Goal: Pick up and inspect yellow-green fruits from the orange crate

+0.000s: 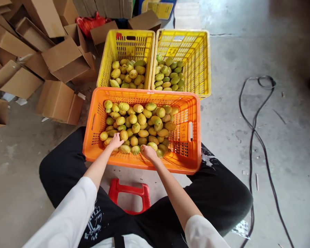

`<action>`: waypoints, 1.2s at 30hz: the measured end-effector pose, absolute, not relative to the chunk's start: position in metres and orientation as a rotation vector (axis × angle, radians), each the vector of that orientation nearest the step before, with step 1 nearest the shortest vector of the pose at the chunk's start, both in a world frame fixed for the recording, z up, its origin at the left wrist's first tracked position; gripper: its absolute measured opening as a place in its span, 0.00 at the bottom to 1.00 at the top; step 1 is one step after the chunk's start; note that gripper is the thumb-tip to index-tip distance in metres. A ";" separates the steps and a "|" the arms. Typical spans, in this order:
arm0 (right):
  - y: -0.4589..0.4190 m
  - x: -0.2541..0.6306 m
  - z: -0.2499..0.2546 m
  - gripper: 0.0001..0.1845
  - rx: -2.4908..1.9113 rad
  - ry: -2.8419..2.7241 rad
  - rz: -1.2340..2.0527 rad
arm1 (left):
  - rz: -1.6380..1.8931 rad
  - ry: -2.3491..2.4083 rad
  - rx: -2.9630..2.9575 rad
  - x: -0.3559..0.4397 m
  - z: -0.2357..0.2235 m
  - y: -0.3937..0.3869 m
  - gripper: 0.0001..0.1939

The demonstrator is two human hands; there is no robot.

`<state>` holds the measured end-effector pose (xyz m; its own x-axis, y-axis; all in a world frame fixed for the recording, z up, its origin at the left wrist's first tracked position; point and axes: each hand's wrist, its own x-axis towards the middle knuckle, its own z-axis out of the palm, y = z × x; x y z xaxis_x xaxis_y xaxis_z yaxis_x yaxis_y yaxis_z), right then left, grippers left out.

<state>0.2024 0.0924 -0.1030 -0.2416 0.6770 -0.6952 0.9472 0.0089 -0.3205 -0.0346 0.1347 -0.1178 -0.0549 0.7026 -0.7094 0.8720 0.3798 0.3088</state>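
Observation:
An orange plastic crate (182,166) in front of me holds many oval yellow-green fruits (143,133) that look like small papayas. Near the crate's front left, my left hand (115,141) has its fingers and thumb closed against the side of a yellow papaya (123,135). My right hand (149,152) is inside the front edge, right of the left hand. Its fingers are curled down among the fruits, beside a yellow-green papaya (153,145). Whatever lies under those fingers is hidden.
Two yellow crates (101,74) (208,65) with similar fruits stand behind the orange one. Cardboard boxes (64,57) pile up at left, near a red plastic bag (91,24). A red stool (130,188) is below; a black cable (253,129) lies at right.

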 end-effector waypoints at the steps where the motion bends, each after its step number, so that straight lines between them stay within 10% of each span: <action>1: 0.095 0.205 -0.106 0.20 1.661 1.964 -1.082 | -0.180 1.818 1.288 -0.033 -0.123 0.137 0.32; 8: 0.106 0.203 -0.123 0.15 1.245 2.273 -0.950 | 0.013 1.973 0.927 0.000 -0.148 0.149 0.35; 16: 0.119 0.183 -0.140 0.35 0.932 2.305 -0.972 | -0.003 2.039 1.000 0.002 -0.152 0.141 0.31; 23: 0.110 0.173 -0.143 0.26 1.197 2.255 -1.112 | 0.242 1.893 0.642 0.005 -0.132 0.141 0.26; 31: 0.114 0.193 -0.121 0.28 1.577 2.165 -1.471 | 0.528 1.664 0.535 -0.003 -0.053 0.126 0.23; 36: 0.114 0.209 -0.073 0.26 2.070 1.612 -2.467 | 0.645 1.586 0.534 -0.004 0.006 0.117 0.27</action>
